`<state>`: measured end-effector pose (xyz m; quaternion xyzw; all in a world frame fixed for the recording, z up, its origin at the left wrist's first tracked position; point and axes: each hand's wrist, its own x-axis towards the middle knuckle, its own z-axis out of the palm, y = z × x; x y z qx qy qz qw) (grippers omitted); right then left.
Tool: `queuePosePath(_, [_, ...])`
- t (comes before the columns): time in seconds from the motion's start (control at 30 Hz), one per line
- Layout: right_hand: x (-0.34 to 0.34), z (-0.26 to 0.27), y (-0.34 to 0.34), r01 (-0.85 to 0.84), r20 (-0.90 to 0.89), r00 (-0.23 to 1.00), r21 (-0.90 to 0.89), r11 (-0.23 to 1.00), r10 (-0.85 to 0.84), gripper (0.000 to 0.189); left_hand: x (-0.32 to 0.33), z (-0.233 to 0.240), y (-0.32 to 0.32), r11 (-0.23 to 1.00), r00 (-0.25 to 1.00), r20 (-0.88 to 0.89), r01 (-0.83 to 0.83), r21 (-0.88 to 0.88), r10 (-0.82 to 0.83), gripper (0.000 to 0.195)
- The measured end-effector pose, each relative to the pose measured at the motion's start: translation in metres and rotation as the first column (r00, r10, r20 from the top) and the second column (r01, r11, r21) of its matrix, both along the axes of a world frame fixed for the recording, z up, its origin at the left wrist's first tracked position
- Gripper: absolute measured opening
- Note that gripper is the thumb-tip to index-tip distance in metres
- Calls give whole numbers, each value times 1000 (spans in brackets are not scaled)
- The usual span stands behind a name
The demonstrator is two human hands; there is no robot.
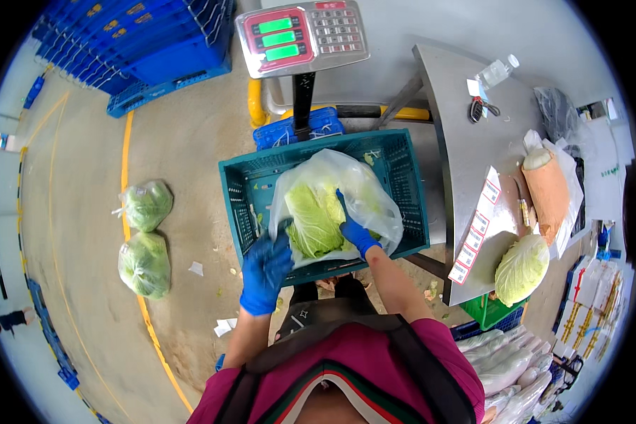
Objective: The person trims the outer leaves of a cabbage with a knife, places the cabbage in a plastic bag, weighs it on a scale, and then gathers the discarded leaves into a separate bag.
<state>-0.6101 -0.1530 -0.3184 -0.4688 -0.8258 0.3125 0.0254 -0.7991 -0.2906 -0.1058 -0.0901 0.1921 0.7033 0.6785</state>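
Before me a dark green plastic crate (323,142) stands at a digital scale (303,40) with three lit green displays. Inside the crate, an open clear plastic bag (373,212) holds Chinese cabbage (315,217). My left hand (267,270), in a blue glove, is over the crate's near left corner beside the bag, fingers spread, slightly blurred. My right hand (356,228), also in a blue glove, reaches into the bag's mouth and rests against the cabbage; its fingers are partly hidden, so its grip is unclear.
Two bagged cabbages (147,206) lie on the floor at left. A steel table (434,132) at right bears a cabbage (522,270), a label strip (474,238), keys (477,109), a plastic bottle (495,72) and a large orange-tan roll (546,191). Blue crates (175,53) are stacked at upper left.
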Motion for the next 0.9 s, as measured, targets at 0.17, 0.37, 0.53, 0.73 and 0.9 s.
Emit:
queuePosePath(0.17, [2, -30, 3, 132, -176, 962, -372, 919, -209, 79, -21, -28, -25, 954, 847, -520, -60, -294, -108, 44])
queuePosePath(0.37, [-25, -12, -32, 199, -148, 960, -233, 952, -237, 82, -26, -39, -40, 960, 819, -571, -120, -252, -47, 38])
queuePosePath(0.53, [-13, -43, -13, 128, -206, 929, -597, 792, -306, 58, -32, -46, -70, 829, -6, -893, -373, -416, -451, 39])
queuePosePath(0.73, [-52, 22, 45, 213, -18, 972, -356, 910, -234, 71, 29, -49, -19, 934, -32, -946, -174, -312, -322, 25])
queuePosePath(0.9, [-78, -20, 55, -25, 18, 999, -111, 993, 28, 63, 39, -206, 66, 791, -43, -833, -344, -506, -552, 24])
